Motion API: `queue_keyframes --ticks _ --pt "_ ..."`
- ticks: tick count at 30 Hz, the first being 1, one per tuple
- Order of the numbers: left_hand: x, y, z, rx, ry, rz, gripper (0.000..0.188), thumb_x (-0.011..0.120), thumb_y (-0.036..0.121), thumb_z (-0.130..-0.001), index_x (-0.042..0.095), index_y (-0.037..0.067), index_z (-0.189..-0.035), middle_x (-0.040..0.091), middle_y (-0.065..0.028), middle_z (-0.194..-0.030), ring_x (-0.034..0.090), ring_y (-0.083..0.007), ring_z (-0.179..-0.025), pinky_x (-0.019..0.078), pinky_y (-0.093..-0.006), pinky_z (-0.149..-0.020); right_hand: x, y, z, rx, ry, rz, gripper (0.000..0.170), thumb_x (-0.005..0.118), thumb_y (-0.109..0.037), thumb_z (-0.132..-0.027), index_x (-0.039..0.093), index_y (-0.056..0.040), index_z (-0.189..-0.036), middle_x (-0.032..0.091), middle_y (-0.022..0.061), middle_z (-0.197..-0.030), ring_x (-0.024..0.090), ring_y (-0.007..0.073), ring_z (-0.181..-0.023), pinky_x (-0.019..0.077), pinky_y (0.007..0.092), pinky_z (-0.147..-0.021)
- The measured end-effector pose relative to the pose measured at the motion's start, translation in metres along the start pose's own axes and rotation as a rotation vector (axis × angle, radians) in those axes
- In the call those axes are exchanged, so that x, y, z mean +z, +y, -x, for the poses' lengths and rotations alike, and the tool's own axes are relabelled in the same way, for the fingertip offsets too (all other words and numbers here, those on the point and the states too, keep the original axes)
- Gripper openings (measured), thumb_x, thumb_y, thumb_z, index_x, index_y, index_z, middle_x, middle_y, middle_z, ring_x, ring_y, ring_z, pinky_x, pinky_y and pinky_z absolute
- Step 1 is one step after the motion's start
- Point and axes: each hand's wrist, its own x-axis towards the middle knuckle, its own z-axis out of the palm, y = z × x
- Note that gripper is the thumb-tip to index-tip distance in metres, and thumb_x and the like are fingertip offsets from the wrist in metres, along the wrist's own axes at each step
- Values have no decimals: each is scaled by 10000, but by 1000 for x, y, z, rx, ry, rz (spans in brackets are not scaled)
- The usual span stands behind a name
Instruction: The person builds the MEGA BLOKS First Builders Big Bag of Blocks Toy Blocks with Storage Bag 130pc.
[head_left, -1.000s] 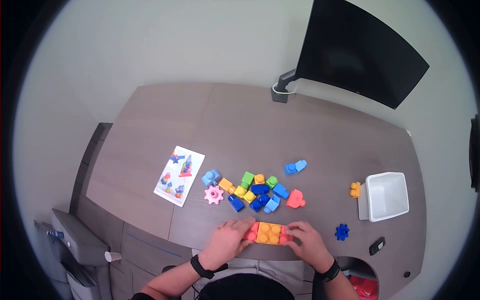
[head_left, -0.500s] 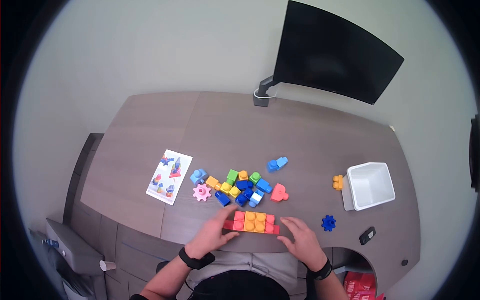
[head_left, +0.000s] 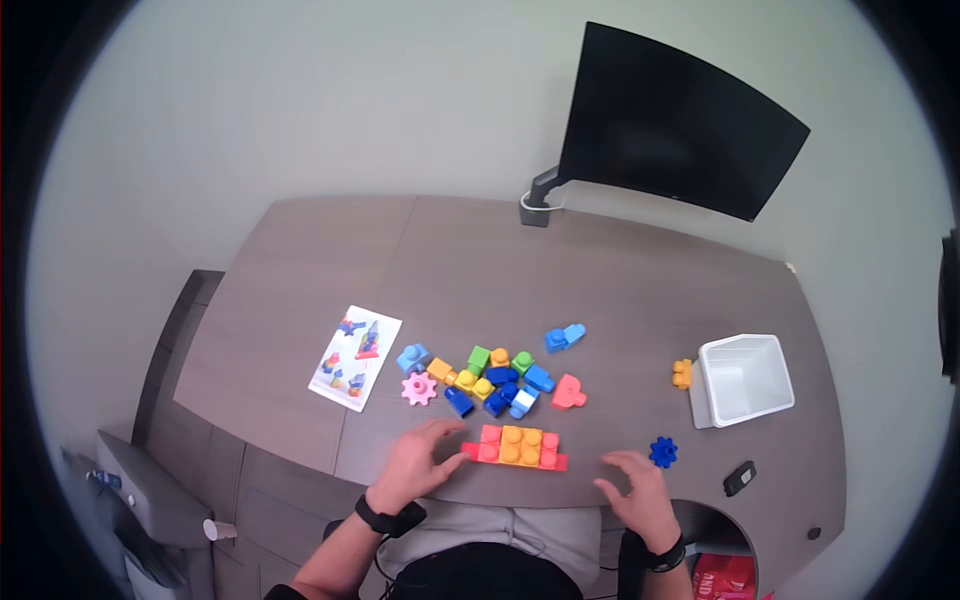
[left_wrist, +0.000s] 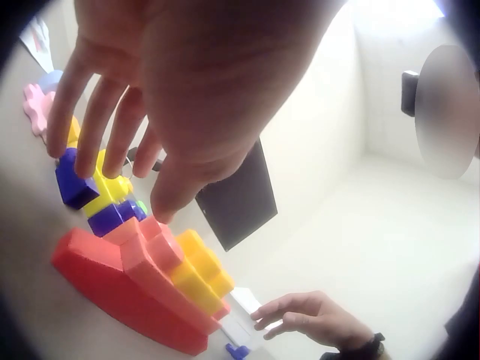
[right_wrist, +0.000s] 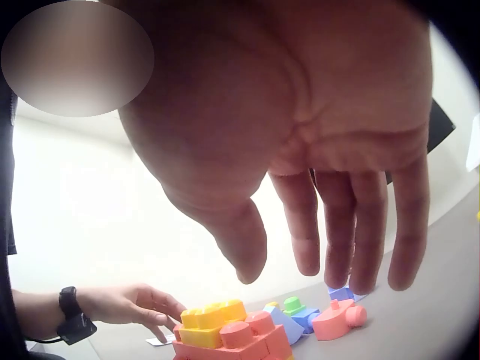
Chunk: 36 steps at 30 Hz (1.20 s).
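Note:
A long red base block carries coral and orange-yellow blocks in a row; this block assembly (head_left: 521,447) lies flat near the table's front edge. At its left end my left hand (head_left: 412,464) is spread, thumb close to the red base and nothing held. My right hand (head_left: 641,497) hovers apart from the right end, fingers loosely extended and holding nothing. In the left wrist view the red base (left_wrist: 127,296) shows its angled end below the thumb. The right wrist view has the orange-yellow block (right_wrist: 213,322) on top, beyond the right thumb.
Behind the assembly lie several loose blocks (head_left: 499,378), a pink gear (head_left: 419,389) and a coral block (head_left: 568,391). A picture sheet (head_left: 355,358) is at left. To the right are a blue gear (head_left: 663,452), a white bin (head_left: 706,395) and a black device (head_left: 740,478).
Both hands have let go of the block assembly and drawn apart, the left to the left and the right to the right. The assembly stays on the table. The head view has shifted.

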Motion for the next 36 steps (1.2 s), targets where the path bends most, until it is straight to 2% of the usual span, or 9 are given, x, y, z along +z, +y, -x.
queue_keyframes --ticks 1,4,7,10,16,22,23,32,36 --pt "1 3 -3 -6 15 20 472 923 233 -959 766 46 -1363 788 -198 -1368 769 -419 -1223 636 -488 -1026 0 -1 -2 34 -26 -15 385 934 -138 -924 801 1 -1257 803 204 -1290 763 442 -1204 629 485 -1032" --pt "7 -19 -25 102 135 49 455 913 211 -973 772 73 -1383 809 -159 -1354 789 -358 -1181 645 -436 -1004 3 -1 -7 68 -61 -30 385 931 -139 -926 800 2 -1260 800 202 -1295 764 440 -1202 629 489 -1027" --pt "2 -28 -51 159 193 -42 398 861 143 -990 774 78 -1373 796 -154 -1388 752 -382 -1278 609 -463 -1099 8 0 -14 55 -70 -37 388 931 -141 -928 798 -2 -1265 798 200 -1297 765 437 -1196 631 486 -1017" --pt "-3 -11 -70 134 121 -124 414 823 68 -972 775 81 -1382 754 -161 -1468 699 -405 -1371 561 -486 -1183 8 -6 -20 61 -68 -32 404 938 -131 -918 794 -4 -1273 796 201 -1297 766 435 -1191 635 478 -1007" --pt "22 -35 -104 169 -21 -297 518 830 29 -925 779 99 -1435 707 -174 -1498 649 -418 -1420 537 -500 -1216 1 -12 -30 16 -28 -71 426 950 -104 -894 788 -3 -1276 796 202 -1302 774 432 -1184 637 469 -1005" --pt "23 -36 -110 95 -32 -188 485 889 27 -885 836 113 -1360 738 -146 -1404 674 -400 -1313 568 -492 -1142 4 -8 -34 32 -9 -67 419 952 -82 -892 793 7 -1269 808 205 -1285 800 403 -1152 646 436 -1004" --pt "22 -35 -110 107 -10 -188 437 896 39 -888 857 107 -1318 765 -132 -1347 693 -388 -1247 578 -491 -1104 5 -7 -36 26 -5 -65 419 952 -83 -893 793 6 -1270 808 204 -1287 800 405 -1153 646 438 -1003" --pt "12 -33 -118 110 -59 -205 420 945 215 -889 868 112 -1289 838 -135 -1242 757 -385 -1115 606 -473 -1012 20 -9 -52 24 -47 -85 424 948 -126 -910 788 -13 -1286 796 197 -1303 775 429 -1185 644 479 -1004" --pt "16 -40 -119 117 -53 -167 395 945 180 -880 872 96 -1259 844 -142 -1149 763 -395 -1069 607 -479 -984 23 -10 -61 22 -66 -72 430 954 -124 -904 788 -15 -1285 796 195 -1298 775 424 -1186 644 480 -1005"
